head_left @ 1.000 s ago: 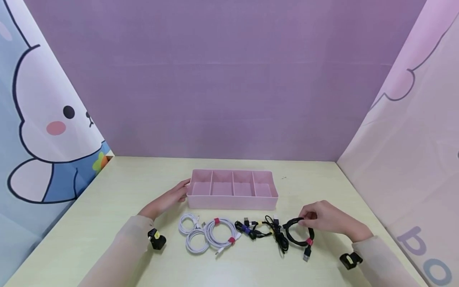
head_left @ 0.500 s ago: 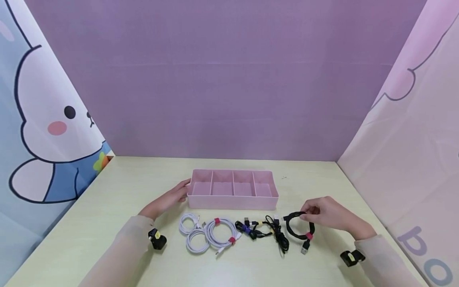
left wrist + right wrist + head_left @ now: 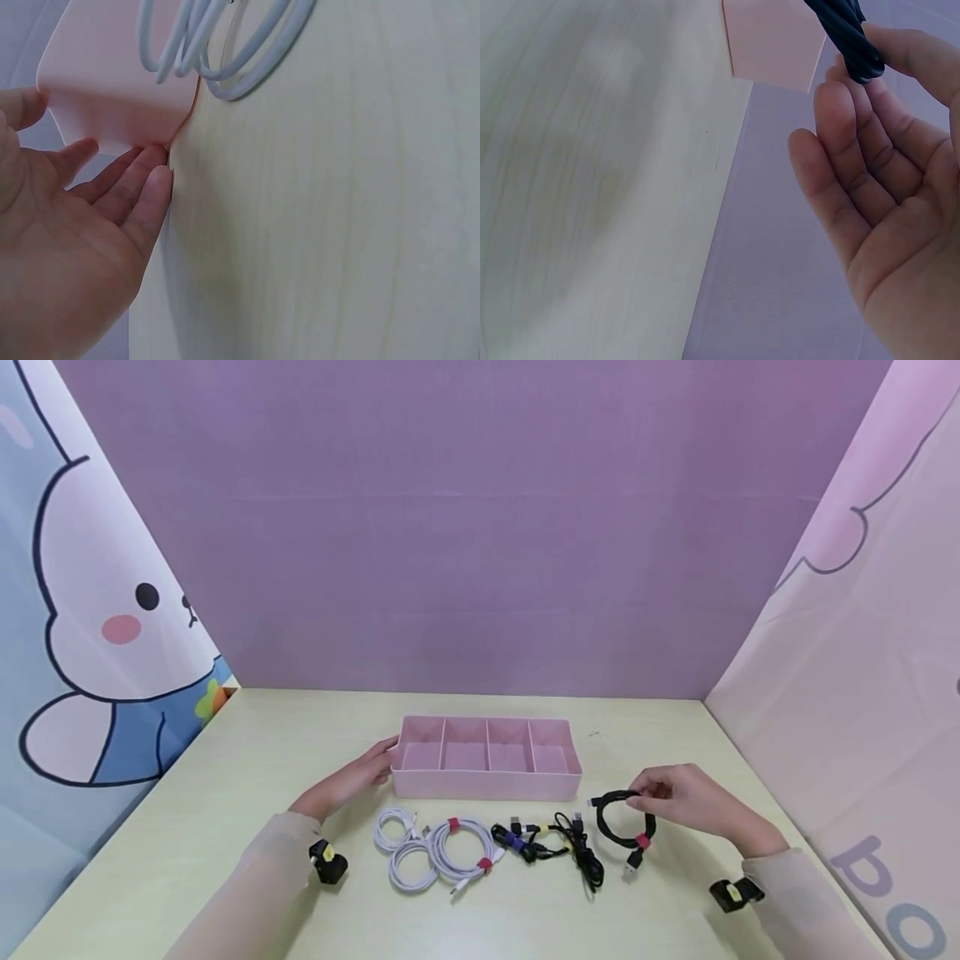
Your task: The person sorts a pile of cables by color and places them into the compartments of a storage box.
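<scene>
A pink four-compartment box (image 3: pixel 486 785) stands on the table, its compartments bare. My left hand (image 3: pixel 352 783) touches the box's left end with relaxed fingers; in the left wrist view the fingertips (image 3: pixel 156 154) lie against its wall. My right hand (image 3: pixel 686 797) pinches a coiled black USB cable (image 3: pixel 600 822) with a red tie between thumb and fingers. That coil hangs tilted, right of the other cables and in front of the box's right end. In the right wrist view the twisted black strands of the cable (image 3: pixel 851 45) pass between thumb and index finger.
Coiled white cables (image 3: pixel 411 864) lie in front of the box on the left, one a larger coil (image 3: pixel 438 860) with red ties. Black cables with blue and yellow ties (image 3: pixel 587 860) lie to their right. A purple wall panel (image 3: pixel 465 543) rises behind the table (image 3: pixel 300 735).
My right hand has lifted the black USB cable slightly up and away from me. The left hand and the box have stayed in place.
</scene>
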Available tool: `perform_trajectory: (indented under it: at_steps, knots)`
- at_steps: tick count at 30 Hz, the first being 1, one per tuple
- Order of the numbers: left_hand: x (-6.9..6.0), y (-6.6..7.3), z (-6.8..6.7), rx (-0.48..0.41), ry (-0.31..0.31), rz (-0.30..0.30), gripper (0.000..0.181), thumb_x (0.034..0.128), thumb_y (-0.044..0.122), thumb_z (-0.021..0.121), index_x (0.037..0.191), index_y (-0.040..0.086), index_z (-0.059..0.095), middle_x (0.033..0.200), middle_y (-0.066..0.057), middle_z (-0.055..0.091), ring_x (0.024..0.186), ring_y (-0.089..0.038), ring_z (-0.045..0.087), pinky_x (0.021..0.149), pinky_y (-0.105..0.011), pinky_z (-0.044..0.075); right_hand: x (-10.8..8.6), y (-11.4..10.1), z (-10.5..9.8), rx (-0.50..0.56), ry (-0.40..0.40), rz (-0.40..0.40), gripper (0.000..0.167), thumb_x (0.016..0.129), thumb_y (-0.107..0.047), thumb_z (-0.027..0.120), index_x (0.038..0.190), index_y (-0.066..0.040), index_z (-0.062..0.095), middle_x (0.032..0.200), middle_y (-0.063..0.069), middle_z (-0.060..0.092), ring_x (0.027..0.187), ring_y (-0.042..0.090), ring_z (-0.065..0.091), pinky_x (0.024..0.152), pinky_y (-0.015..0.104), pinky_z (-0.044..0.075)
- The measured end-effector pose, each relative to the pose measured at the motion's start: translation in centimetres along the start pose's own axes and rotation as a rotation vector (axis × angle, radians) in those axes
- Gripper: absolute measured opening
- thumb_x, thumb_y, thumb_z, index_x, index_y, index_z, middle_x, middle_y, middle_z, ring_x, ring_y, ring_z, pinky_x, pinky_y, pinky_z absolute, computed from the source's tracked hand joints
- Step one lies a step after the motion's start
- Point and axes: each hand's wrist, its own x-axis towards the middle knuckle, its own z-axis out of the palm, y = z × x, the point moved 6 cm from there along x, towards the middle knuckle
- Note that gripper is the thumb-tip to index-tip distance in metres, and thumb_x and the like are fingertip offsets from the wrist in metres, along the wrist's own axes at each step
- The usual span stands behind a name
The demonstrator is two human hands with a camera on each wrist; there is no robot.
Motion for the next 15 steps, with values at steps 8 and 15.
perform_trajectory:
  at_steps: [8, 15]
  knots:
    - [0.06, -0.11, 0.04, 0.003, 0.002, -0.009, 0.077, 0.1038, 0.061, 0.033, 0.163, 0.018, 0.009, 0.165, -0.016, 0.019, 0.144, -0.04, 0.032, 0.12, -0.057, 0.021, 0.44, -0.07, -0.12, -0.001, 0.032, 0.001, 0.009, 0.094, -0.024, 0.073, 0.094, -0.015, 0.073, 0.074, -0.011, 0.063, 0.062, 0.005, 0.054, 0.053, 0.023, 0.048]
    - [0.04, -0.01, 0.07, -0.007, -0.002, -0.007, 0.077, 0.1031, 0.063, 0.033, 0.163, 0.02, 0.011, 0.165, -0.013, 0.019, 0.144, -0.038, 0.032, 0.12, -0.057, 0.022, 0.77, 0.11, -0.28, -0.007, 0.06, 0.022, 0.009, 0.094, -0.026, 0.073, 0.094, -0.017, 0.073, 0.076, -0.009, 0.064, 0.064, 0.005, 0.056, 0.055, 0.023, 0.049]
